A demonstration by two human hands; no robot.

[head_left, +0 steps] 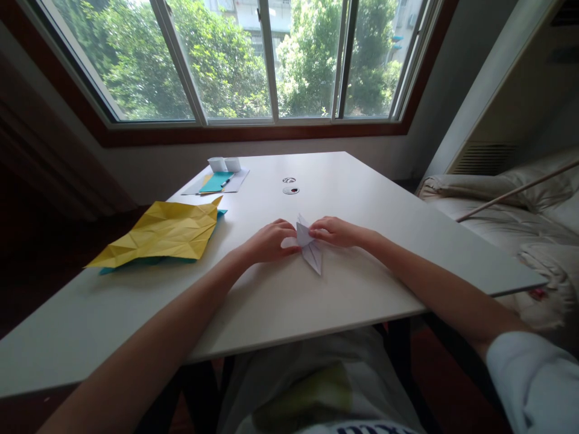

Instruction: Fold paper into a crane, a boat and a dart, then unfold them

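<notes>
A small folded white paper shape (310,248) lies on the white table (362,283), pointed at its near end. My left hand (270,241) presses on its left side with curled fingers. On the right side, my right hand (335,231) pinches the upper edge of the paper. Both hands rest on the tabletop, close together, with the paper between them.
A large creased yellow sheet (165,232) lies over a teal sheet at the left. Farther back are a teal paper with a pen (217,181), small white cups (225,163), and two cable holes (290,190). A sofa (520,211) stands at the right, a window behind.
</notes>
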